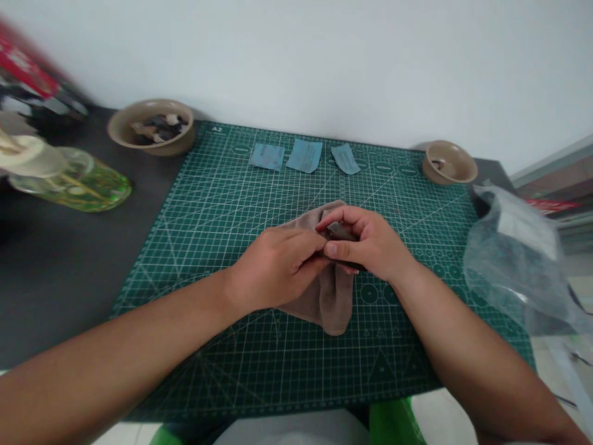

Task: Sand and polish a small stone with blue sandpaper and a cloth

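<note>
My two hands meet over the middle of the green cutting mat (204, 204). My right hand (370, 244) is closed, thumb and fingers gripping a small dark piece (341, 232) with a greyish upper edge. Beside it, my left hand (280, 266) has its thumb and forefinger pressed together at the left end of that piece. What lies between those left fingertips is hidden. A brownish-grey cloth (336, 303) lies crumpled under both hands, with folds showing behind and in front of them.
Three light-blue printed paper pieces (304, 156) lie along the mat's back. A tan bowl (152, 145) of small dark and light pieces stands back left, near a glass bottle (88, 182). Another bowl (449, 164) stands back right, behind a clear plastic bag (500, 266).
</note>
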The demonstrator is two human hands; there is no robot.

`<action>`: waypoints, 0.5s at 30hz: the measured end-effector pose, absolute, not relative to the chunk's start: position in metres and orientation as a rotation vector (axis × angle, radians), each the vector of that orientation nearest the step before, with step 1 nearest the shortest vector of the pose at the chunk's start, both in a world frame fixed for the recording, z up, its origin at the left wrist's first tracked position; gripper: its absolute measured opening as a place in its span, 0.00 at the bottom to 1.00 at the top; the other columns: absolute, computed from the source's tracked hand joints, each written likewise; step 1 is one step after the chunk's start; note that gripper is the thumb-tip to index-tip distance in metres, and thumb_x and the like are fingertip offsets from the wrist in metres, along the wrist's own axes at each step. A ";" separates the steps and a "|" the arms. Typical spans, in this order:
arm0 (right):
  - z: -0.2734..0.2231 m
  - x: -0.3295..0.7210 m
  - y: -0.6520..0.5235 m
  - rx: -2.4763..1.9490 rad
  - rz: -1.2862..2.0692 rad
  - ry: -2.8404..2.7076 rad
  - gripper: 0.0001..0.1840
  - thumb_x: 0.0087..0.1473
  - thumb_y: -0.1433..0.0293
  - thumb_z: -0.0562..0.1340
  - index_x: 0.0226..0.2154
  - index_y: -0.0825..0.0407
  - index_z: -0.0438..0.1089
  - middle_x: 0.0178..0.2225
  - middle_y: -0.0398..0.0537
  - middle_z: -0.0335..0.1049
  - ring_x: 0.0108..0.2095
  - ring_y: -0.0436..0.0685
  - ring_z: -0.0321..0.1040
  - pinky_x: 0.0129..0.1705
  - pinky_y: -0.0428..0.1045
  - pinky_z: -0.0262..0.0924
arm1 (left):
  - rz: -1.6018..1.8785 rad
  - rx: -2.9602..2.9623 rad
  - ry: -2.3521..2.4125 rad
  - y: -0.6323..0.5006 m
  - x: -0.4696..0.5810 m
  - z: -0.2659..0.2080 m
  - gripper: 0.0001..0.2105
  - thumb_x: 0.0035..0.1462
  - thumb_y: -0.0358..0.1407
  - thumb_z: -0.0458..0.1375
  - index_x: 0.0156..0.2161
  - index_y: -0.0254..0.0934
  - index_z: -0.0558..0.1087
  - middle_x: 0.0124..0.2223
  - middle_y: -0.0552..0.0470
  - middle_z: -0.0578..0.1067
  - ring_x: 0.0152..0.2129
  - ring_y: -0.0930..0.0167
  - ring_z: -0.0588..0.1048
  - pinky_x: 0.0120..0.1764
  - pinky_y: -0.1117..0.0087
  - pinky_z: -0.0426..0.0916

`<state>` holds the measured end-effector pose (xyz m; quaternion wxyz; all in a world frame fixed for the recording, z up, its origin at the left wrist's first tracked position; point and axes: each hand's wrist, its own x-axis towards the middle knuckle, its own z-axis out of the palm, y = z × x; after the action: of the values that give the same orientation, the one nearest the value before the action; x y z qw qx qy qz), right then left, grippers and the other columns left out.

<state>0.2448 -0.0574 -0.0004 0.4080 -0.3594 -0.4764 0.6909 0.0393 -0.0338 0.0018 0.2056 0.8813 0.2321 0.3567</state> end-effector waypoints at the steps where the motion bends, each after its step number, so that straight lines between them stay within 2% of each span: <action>1: 0.000 0.245 -0.058 -0.891 1.737 -1.193 0.17 0.51 0.69 0.76 0.41 0.53 0.74 0.23 0.36 0.72 0.16 0.43 0.64 0.15 0.38 0.62 | 0.974 2.402 0.657 -0.034 0.040 0.002 0.05 0.62 0.29 0.62 0.33 0.35 0.77 0.27 0.55 0.79 0.23 0.74 0.78 0.25 0.76 0.66; 4: 0.004 0.243 -0.059 -0.772 1.835 -1.105 0.17 0.51 0.68 0.76 0.40 0.52 0.72 0.24 0.36 0.73 0.15 0.44 0.63 0.13 0.38 0.60 | 0.890 1.984 0.593 -0.038 0.040 0.005 0.03 0.61 0.27 0.64 0.35 0.35 0.77 0.24 0.58 0.78 0.20 0.76 0.77 0.23 0.80 0.68; 9: 0.007 0.242 -0.063 -0.570 1.997 -1.014 0.16 0.52 0.69 0.75 0.41 0.51 0.71 0.25 0.37 0.75 0.14 0.44 0.64 0.13 0.39 0.61 | 0.822 1.431 0.442 -0.048 0.041 0.007 0.04 0.61 0.29 0.66 0.37 0.34 0.75 0.26 0.56 0.81 0.20 0.74 0.80 0.24 0.78 0.76; 12: 0.004 0.243 -0.063 -0.559 1.980 -1.037 0.15 0.53 0.70 0.74 0.41 0.50 0.72 0.26 0.37 0.75 0.14 0.45 0.64 0.13 0.40 0.59 | 0.847 1.565 0.458 -0.046 0.039 0.006 0.03 0.62 0.31 0.66 0.37 0.35 0.75 0.26 0.56 0.80 0.19 0.75 0.79 0.24 0.78 0.74; 15: 0.001 0.245 -0.061 -0.681 1.842 -1.158 0.14 0.54 0.70 0.73 0.43 0.50 0.74 0.27 0.37 0.76 0.18 0.45 0.66 0.17 0.41 0.62 | 0.932 2.050 0.538 -0.039 0.036 0.005 0.01 0.62 0.31 0.64 0.37 0.37 0.77 0.26 0.57 0.80 0.21 0.76 0.77 0.25 0.79 0.70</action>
<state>0.2450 -0.0607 0.0011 0.4176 -0.2713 -0.4615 0.7342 0.0360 -0.0388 0.0050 0.4014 0.8109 0.2126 0.3689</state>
